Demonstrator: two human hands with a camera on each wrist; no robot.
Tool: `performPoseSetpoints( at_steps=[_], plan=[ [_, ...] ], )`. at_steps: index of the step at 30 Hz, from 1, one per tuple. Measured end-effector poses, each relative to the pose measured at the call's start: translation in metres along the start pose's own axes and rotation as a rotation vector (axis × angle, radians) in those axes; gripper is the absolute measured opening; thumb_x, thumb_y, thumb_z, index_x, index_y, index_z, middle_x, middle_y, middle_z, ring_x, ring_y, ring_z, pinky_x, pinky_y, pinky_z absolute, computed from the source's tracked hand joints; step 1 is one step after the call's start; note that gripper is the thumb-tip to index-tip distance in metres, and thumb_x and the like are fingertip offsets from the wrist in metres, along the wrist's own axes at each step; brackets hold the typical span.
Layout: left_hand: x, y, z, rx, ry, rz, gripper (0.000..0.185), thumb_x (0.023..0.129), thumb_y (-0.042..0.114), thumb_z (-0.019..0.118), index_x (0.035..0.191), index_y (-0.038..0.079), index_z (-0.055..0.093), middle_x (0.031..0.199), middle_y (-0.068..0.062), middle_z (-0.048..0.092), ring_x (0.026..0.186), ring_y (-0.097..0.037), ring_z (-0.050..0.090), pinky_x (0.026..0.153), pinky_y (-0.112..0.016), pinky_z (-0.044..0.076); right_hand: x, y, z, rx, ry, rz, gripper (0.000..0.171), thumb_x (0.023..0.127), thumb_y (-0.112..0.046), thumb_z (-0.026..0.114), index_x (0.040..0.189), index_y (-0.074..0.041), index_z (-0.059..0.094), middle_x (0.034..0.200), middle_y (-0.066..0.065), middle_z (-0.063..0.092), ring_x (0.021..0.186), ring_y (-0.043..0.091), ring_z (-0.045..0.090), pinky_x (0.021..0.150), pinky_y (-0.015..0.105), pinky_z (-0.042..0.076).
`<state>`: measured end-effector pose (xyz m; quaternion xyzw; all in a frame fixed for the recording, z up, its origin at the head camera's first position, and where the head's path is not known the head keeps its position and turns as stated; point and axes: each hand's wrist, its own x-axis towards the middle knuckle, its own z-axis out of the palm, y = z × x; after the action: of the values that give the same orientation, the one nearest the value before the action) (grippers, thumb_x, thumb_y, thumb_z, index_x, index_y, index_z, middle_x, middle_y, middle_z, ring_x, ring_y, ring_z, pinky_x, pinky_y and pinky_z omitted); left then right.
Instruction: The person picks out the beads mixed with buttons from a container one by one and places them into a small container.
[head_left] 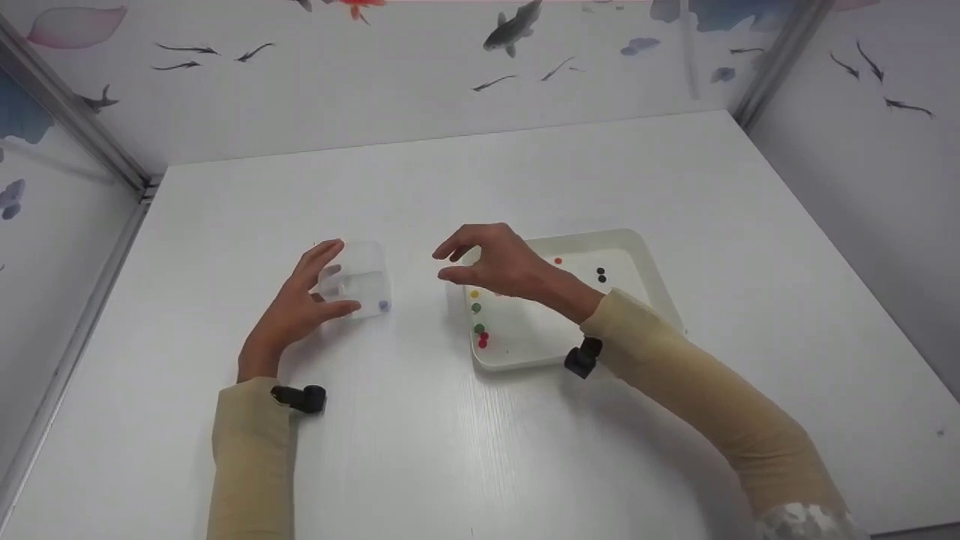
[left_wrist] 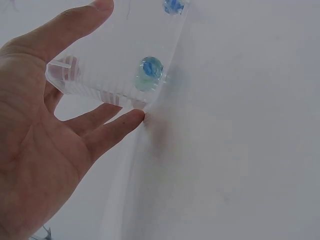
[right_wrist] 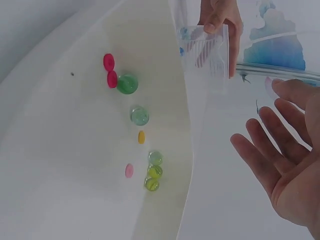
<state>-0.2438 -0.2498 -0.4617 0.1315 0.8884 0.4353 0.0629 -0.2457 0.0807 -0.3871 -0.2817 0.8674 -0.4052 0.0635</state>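
Note:
A clear plastic box (head_left: 367, 262) stands on the white table with my left hand (head_left: 294, 309) around its left part, thumb on the near side and fingers on the far side. Blue glass marbles (left_wrist: 151, 67) show through its wall in the left wrist view. My right hand (head_left: 501, 262) hovers over the left rim of a shallow white tray (head_left: 540, 330), thumb and fingers apart and nothing between them. In the tray lie green marbles (right_wrist: 127, 84), yellowish marbles (right_wrist: 155, 172), red discs (right_wrist: 109, 62), a yellow disc (right_wrist: 141, 137) and a pink disc (right_wrist: 129, 170).
Two small black discs (head_left: 601, 274) and an orange-red one (head_left: 558, 261) lie toward the tray's far side. White panels with painted fish (head_left: 514, 30) enclose the table at the back and sides. A gap of tabletop (head_left: 420, 300) separates box and tray.

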Motion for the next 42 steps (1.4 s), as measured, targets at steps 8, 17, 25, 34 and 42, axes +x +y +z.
performPoseSetpoints(
  at_steps=[8, 17, 25, 34, 42],
  plan=[
    [0.001, -0.001, 0.001, 0.009, 0.004, 0.005, 0.093, 0.085, 0.026, 0.081, 0.16, 0.024, 0.026, 0.169, 0.0, 0.016, 0.153, -0.037, 0.026, 0.115, -0.064, 0.034, -0.014, 0.014, -0.007, -0.012, -0.05, 0.0, 0.028, 0.09, -0.017, 0.075, 0.117, -0.012, 0.073, 0.116, 0.005, 0.073, 0.108, 0.022, 0.069, 0.084, 0.036, 0.058],
    [0.0, -0.001, -0.001, 0.006, -0.006, 0.004, 0.094, 0.085, 0.031, 0.081, 0.16, 0.024, 0.025, 0.169, 0.001, 0.015, 0.151, -0.037, 0.031, 0.114, -0.066, 0.034, -0.027, 0.028, -0.012, 0.059, -0.085, 0.058, 0.032, 0.088, -0.015, 0.076, 0.119, -0.009, 0.072, 0.121, 0.011, 0.072, 0.103, 0.021, 0.073, 0.082, 0.035, 0.06],
    [0.0, 0.001, -0.001, 0.012, -0.01, -0.008, 0.095, 0.085, 0.032, 0.081, 0.161, 0.027, 0.023, 0.169, 0.0, 0.015, 0.151, -0.038, 0.031, 0.115, -0.065, 0.033, -0.033, 0.037, -0.009, 0.196, -0.121, 0.129, 0.037, 0.087, -0.014, 0.076, 0.122, -0.007, 0.07, 0.119, 0.013, 0.071, 0.099, 0.023, 0.074, 0.065, 0.035, 0.062],
    [0.0, 0.0, 0.0, 0.009, -0.011, -0.002, 0.094, 0.086, 0.032, 0.08, 0.161, 0.024, 0.024, 0.169, 0.0, 0.014, 0.151, -0.038, 0.031, 0.115, -0.065, 0.034, -0.039, 0.049, 0.001, 0.283, -0.19, 0.239, 0.038, 0.087, -0.011, 0.076, 0.125, -0.009, 0.068, 0.124, 0.013, 0.069, 0.105, 0.024, 0.071, 0.068, 0.037, 0.063],
    [0.0, -0.001, 0.0, -0.027, -0.008, 0.014, 0.093, 0.085, 0.03, 0.081, 0.16, 0.024, 0.025, 0.169, 0.001, 0.015, 0.151, -0.038, 0.03, 0.115, -0.064, 0.035, -0.045, 0.052, 0.008, 0.283, -0.208, 0.295, 0.035, 0.085, -0.009, 0.076, 0.12, -0.009, 0.071, 0.12, 0.009, 0.071, 0.098, 0.015, 0.071, 0.067, 0.037, 0.063]
  ],
)
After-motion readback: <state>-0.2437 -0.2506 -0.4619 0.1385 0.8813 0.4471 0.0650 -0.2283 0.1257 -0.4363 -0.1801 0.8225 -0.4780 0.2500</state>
